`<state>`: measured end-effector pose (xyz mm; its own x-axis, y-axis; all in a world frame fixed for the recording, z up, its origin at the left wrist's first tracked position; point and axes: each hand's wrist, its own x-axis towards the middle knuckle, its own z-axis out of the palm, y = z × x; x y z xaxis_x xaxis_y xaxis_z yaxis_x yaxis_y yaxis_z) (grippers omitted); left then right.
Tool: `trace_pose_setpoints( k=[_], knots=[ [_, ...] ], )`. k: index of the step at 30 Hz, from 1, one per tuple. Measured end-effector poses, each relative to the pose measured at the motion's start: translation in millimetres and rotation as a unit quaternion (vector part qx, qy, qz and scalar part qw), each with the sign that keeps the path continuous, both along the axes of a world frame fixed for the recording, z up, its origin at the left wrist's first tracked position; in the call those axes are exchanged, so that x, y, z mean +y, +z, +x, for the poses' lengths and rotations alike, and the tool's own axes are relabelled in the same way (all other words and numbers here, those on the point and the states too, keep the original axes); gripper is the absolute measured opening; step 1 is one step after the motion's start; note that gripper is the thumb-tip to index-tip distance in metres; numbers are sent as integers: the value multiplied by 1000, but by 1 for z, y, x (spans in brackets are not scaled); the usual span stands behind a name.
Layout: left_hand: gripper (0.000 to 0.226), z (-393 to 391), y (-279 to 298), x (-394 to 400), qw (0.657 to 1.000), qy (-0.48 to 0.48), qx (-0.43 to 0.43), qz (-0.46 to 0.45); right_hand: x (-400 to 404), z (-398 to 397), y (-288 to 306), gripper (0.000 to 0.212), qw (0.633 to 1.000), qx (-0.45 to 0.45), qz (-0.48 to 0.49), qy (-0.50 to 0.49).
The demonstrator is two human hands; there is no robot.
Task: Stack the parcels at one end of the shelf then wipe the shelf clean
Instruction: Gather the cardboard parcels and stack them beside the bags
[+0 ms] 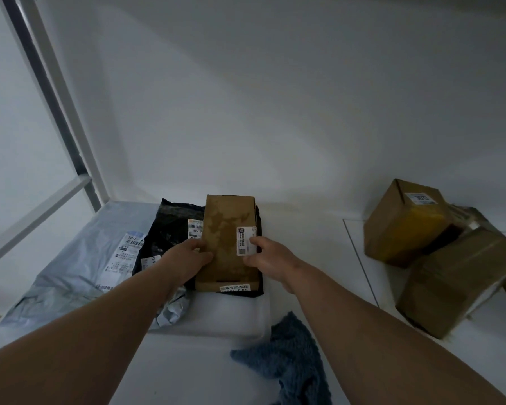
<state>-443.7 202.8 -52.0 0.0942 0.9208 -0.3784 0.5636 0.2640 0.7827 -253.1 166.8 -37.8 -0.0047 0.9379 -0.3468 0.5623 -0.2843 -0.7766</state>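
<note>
- The white shelf (304,252) carries everything.
- A grey poly mailer (79,267) lies flat at its left end.
- A white padded parcel (228,317) lies just beside the mailer.
- A blue cloth (292,361) lies crumpled at the front edge.
- Two brown cartons (403,226) (456,279) sit at the right, touching each other.

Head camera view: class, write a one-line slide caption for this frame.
Both hands, left hand and right hand, grip a flat brown box atop a black mailer bag, blue cloth lying nearby.
</note>
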Motion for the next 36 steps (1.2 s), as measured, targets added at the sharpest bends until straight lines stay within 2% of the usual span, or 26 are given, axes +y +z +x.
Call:
trace_pose_setpoints(
  k=[9, 16, 20, 23, 25, 27, 29, 31, 33, 34, 36],
  knots=[
    [63, 9, -2, -7, 998, -44, 37, -28, -7, -3, -8, 62, 998, -33, -37, 48],
    [53, 14, 3, -8, 999, -23, 19, -37, -11, 3, 7, 63, 994, -57, -57, 69],
    [49, 23, 10, -3, 990, -45, 130, 27, -19, 13, 15, 59, 995, -64, -46, 65],
    [43, 42, 22, -4, 988, -36, 136, 67, -24, 25, 22, 46, 995, -91, -11, 43],
    [45, 57, 27, -8, 993, -21, 86, 77, -28, 39, 25, 32, 996, -87, 27, -6],
    [36, 71, 29, -12, 993, -16, 73, 91, -34, 57, 28, 25, 993, -76, 68, -56],
    [30, 87, 27, -13, 991, -33, 87, 101, -42, 77, 33, 30, 989, -74, 98, -84],
    [28, 108, 29, -18, 987, -51, 99, 116, -53, 98, 39, 48, 986, -85, 115, -91],
    [12, 127, 26, -22, 988, -54, 81, 120, -65, 118, 44, 58, 983, -98, 124, -95],
    [14, 137, 27, -26, 988, -60, 72, 121, -70, 128, 45, 59, 980, -106, 132, -104],
    [51, 157, 26, -32, 986, -89, 55, 132, -81, 150, 48, 56, 970, -137, 158, -124]
  ],
)
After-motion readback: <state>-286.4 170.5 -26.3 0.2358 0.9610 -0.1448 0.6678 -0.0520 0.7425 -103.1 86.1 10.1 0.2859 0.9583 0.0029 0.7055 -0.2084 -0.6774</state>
